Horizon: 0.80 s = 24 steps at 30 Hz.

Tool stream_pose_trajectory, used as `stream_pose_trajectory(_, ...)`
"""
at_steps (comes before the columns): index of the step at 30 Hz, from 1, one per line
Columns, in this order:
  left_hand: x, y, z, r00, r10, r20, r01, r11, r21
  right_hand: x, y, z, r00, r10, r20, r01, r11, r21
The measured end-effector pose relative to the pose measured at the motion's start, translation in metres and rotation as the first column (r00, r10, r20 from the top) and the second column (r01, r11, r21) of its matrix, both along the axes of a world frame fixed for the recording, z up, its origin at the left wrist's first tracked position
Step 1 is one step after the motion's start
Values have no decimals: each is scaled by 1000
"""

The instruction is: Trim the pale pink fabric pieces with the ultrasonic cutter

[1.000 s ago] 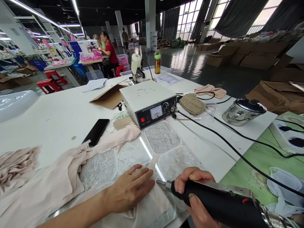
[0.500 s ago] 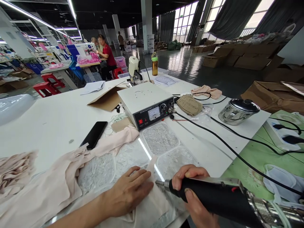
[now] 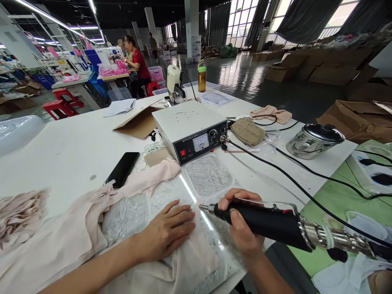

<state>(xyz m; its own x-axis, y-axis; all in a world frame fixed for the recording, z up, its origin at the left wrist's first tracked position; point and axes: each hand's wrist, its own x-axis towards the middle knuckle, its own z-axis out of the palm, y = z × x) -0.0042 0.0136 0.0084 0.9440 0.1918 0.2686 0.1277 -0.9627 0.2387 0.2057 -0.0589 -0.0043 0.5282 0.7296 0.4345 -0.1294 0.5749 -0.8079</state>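
Note:
My left hand (image 3: pixel 167 232) lies flat with its fingers spread, pressing pale pink fabric (image 3: pixel 196 261) onto a clear sheet with a textured pattern (image 3: pixel 211 173). In my right hand (image 3: pixel 245 234) is a handheld ultrasonic welder (image 3: pixel 265 222), a thick black barrel with a pointed metal tip. My thumb and fingers wrap round its front part. The tip points left, at the fabric's upper edge just beyond my left fingertips; whether it touches cannot be made out. More pink fabric (image 3: pixel 67 228) lies in layers to the left of my left hand.
A control box (image 3: pixel 200 143) with a dial stands ahead, its black cable (image 3: pixel 275 165) running right. Around it are a phone (image 3: pixel 122 169), cardboard (image 3: pixel 137 122), brown templates (image 3: pixel 248 131), a lidded metal pot (image 3: pixel 314 143) and a bottle (image 3: pixel 202 79). A person in red (image 3: pixel 139 61) sits beyond.
My right hand has raised the welder, and its tip has moved up along the fabric's edge. My left hand has shifted slightly up, its fingers spreading flatter.

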Motion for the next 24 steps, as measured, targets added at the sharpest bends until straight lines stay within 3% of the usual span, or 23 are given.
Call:
stream_pose_trajectory(9, 2, 13, 3, 990, -122, -67, 119, 992, -49, 2, -1, 3, 1000, 5, -3, -5, 1000, 8)
stream_pose_trajectory(24, 0, 16, 5, 971, -222, -86, 227, 973, 53, 2, 0, 1, 1000, -2, -11, 2, 1000, -23)
